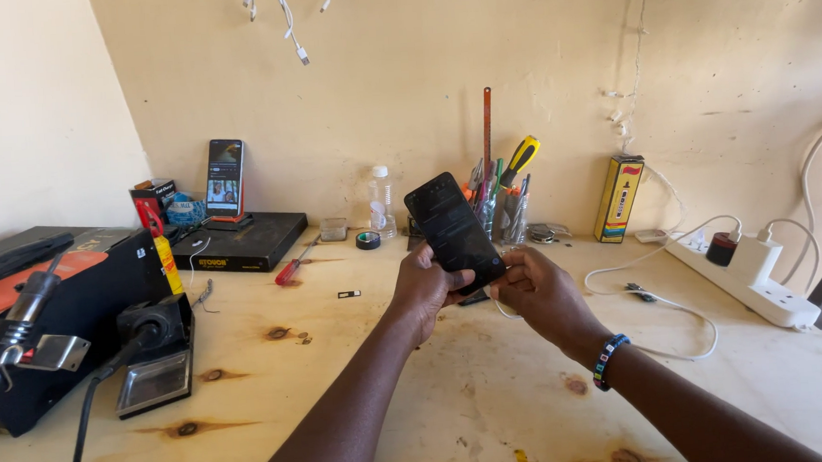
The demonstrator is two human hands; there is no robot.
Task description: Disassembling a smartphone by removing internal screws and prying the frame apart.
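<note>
Bright, even daylight; sharp focus, soft shadows.

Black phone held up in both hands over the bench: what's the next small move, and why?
Probably lower the black phone flat onto the wooden bench before working on it. The left hand and right hand pinch only its bottom edge, so it stands tilted in the air with most of its body unsupported. The bare wood just below the hands looks free to take it.
</note>
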